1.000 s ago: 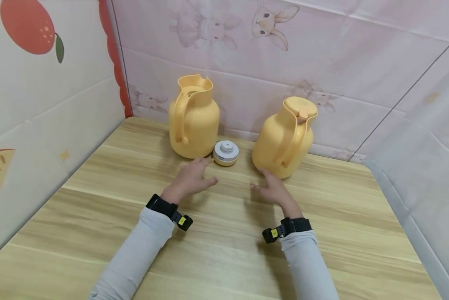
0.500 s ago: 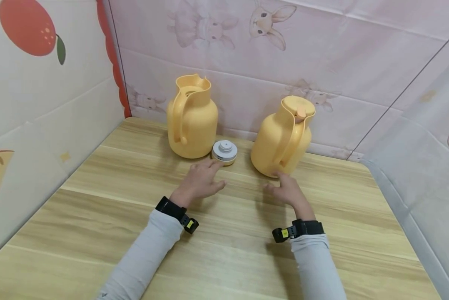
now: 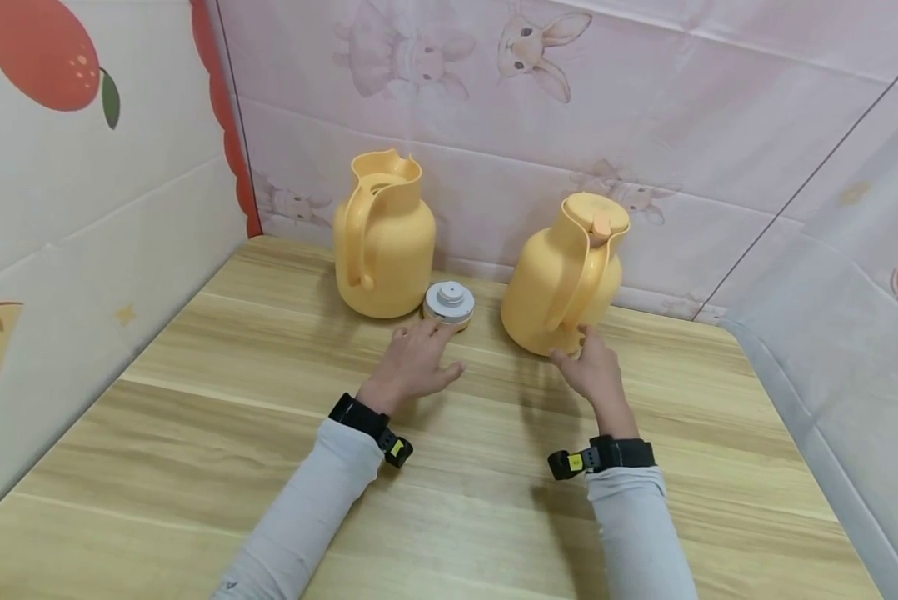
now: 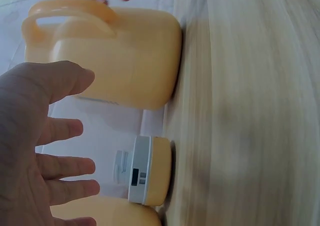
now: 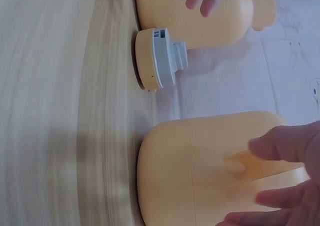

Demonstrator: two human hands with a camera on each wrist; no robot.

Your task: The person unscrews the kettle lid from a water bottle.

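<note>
Two yellow thermos jugs stand upright on the table. The left jug [image 3: 385,258] has no lid in its mouth; the right jug [image 3: 535,287] has its lid on, handle facing the person. Between them a yellow-and-white jug lid [image 3: 451,302] lies with its white threaded side up. My left hand [image 3: 410,364] is spread just in front of this lid, and in the left wrist view its fingers [image 4: 65,167] are apart and hold nothing. My right hand [image 3: 593,368] is by the lower handle of the right jug, thumb and fingers [image 5: 280,198] apart around the handle side.
The wood-grain table [image 3: 449,500] stretches toward the person. A pink rabbit-print wall covering [image 3: 449,208] rises right behind the jugs. A fruit-print covering [image 3: 104,208] closes the left side, and a pale one [image 3: 854,333] the right.
The left hand has moved right, from in front of the left jug to in front of the lid. The right hand has moved right and slightly forward to the right jug's handle. The jugs stay put.
</note>
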